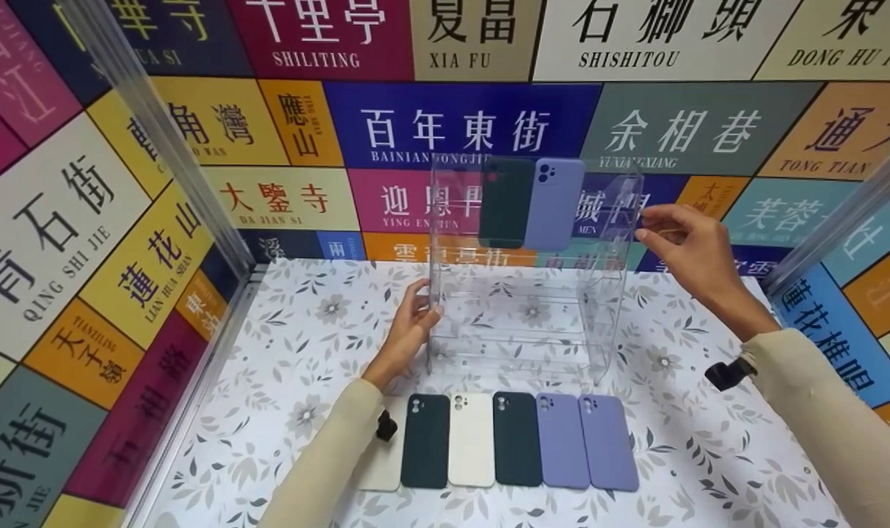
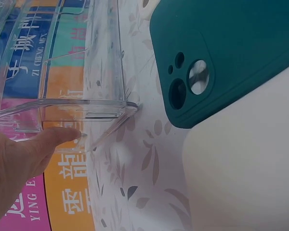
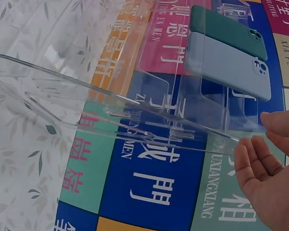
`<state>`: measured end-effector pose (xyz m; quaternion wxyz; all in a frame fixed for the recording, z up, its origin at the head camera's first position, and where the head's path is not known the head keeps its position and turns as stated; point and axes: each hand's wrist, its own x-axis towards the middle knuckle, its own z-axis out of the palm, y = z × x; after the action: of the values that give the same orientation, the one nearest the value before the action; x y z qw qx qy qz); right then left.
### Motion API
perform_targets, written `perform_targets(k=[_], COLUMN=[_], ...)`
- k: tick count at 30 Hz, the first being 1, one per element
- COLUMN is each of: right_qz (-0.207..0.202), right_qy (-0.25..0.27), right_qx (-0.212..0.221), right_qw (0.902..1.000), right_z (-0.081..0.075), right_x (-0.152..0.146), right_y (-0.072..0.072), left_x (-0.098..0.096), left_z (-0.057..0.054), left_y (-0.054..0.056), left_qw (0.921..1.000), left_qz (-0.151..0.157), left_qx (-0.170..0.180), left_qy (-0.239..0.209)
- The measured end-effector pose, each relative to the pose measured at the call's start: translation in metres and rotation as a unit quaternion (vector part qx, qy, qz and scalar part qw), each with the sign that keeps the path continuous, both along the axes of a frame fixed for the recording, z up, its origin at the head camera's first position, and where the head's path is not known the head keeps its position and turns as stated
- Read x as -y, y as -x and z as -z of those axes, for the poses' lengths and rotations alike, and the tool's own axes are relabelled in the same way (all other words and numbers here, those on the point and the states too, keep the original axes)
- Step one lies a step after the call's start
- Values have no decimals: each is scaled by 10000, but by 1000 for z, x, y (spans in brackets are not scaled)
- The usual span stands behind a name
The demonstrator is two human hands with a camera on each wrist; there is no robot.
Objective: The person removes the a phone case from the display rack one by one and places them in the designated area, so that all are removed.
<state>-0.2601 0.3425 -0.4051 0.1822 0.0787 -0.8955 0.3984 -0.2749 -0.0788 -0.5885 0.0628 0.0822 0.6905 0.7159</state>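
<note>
A clear plastic display rack (image 1: 518, 323) with stepped tiers stands on the table between both hands. On its top tier, a dark green phone case (image 1: 505, 209) and a purple phone case (image 1: 558, 209) stand upright side by side. My left hand (image 1: 408, 334) grips the rack's left side panel low down; in the left wrist view its thumb (image 2: 62, 136) lies against the clear plastic. At the upper right edge, my right hand (image 1: 690, 249) holds the other side panel between thumb and bent fingers, also seen in the right wrist view as a hand (image 3: 267, 168) on the panel's edge.
In front of the rack lies a row of phone cases: dark green (image 1: 425, 440), cream (image 1: 472, 440), another dark green (image 1: 517, 440), and two purple (image 1: 562, 440). A cream case (image 1: 381, 458) at the row's left end is partly behind the left sleeve. Sign-covered walls (image 1: 459, 125) enclose the floral tabletop (image 1: 305, 359).
</note>
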Motion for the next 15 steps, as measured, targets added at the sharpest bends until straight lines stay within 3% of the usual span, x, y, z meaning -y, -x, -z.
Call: perform_targets(k=[10, 15], right_qz=[-369, -375], right_qy=[83, 33], right_qx=[-133, -146], right_qw=[9992, 9992], right_z=[-2, -2], right_x=[17, 31], right_y=[21, 30], left_x=[0, 0], left_z=[-1, -1], left_y=[0, 0], left_qw=[9998, 9995], left_qz=[-65, -44], left_qx=[2, 167], left_qy=[194, 280])
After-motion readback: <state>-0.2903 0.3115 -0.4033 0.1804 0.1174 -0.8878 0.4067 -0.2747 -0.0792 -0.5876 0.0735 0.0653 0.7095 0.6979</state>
